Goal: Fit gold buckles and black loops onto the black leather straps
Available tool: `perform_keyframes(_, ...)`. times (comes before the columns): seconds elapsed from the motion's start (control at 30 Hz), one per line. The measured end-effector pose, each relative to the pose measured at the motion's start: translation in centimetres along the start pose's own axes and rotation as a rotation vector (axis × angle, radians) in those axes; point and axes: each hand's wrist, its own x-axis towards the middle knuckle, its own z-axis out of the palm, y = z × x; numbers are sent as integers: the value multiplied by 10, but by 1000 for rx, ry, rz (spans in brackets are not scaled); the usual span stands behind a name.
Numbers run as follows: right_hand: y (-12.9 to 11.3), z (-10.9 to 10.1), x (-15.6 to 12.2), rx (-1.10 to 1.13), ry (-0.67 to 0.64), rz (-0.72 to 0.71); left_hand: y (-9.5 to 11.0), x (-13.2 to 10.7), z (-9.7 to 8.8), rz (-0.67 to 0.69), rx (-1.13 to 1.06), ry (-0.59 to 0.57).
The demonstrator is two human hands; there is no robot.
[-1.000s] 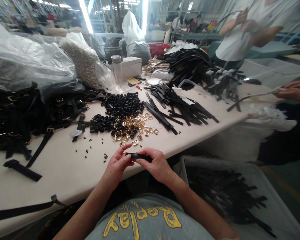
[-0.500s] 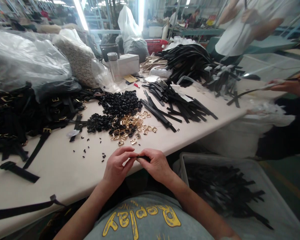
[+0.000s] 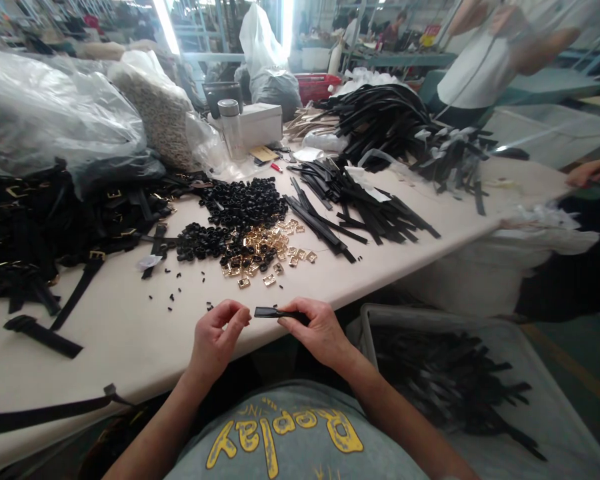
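My right hand (image 3: 316,327) pinches a short black strap (image 3: 270,312) at the table's near edge, with the strap's free end pointing left. My left hand (image 3: 216,337) hovers a little to the left of that end, fingers curled in a pinch; whether anything small is in them I cannot make out. Just beyond my hands lie a heap of gold buckles (image 3: 266,255) and a heap of black loops (image 3: 240,210) on the pale table (image 3: 130,320). Small black bits (image 3: 173,300) are scattered near my left hand.
Finished black straps with buckles (image 3: 35,240) pile up at left under plastic bags (image 3: 55,120). Loose black strips (image 3: 360,207) lie at centre right. A grey bin (image 3: 555,413) of straps stands on the floor at right. Another person's hand (image 3: 590,172) and a standing person (image 3: 485,60) are at far right.
My hands have separated: the left hand let go of the strap and drew left, while the right hand keeps hold of it. The other person's hand at right moved down.
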Motion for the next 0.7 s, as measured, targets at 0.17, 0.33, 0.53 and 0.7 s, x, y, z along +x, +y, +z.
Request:
perform_keyframes(0.17, -1, 1, -1, -6, -37, -48, 2, 3, 6, -191, -228, -160)
perform_keyframes(0.33, 4, -1, -5, -71, -26, -111, -5, 5, 6, -293, -450, -110)
perform_keyframes(0.53, 6, -10, -8, -260, -150, -108, -2, 6, 2, -218, -329, -90)
perform_keyframes(0.7, 5, -14, -11, 22, -461, 206, 2, 10, -2, -147, -224, 13)
